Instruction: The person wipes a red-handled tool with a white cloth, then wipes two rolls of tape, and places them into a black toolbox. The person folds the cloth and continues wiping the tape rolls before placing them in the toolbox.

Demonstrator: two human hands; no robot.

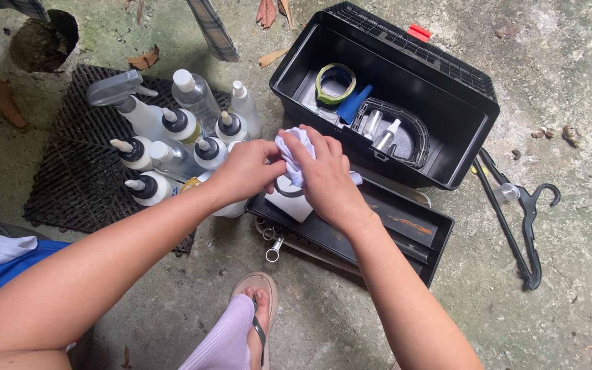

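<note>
Above the black tray beside the open black toolbox, I log my left hand and right hand both closed on a white cloth, a white object beneath them, bottles at left.

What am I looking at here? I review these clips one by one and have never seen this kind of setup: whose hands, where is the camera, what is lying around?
The single picture comes from a camera worn on a person's head, looking down at their own bare arms. The left hand and right hand together grip a crumpled white cloth over a white object I cannot identify. Below lies a black tray; behind it an open black toolbox holding a tape roll. Left, squeeze and spray bottles stand on a dark mat. A black hanger lies on the concrete, right.
</note>
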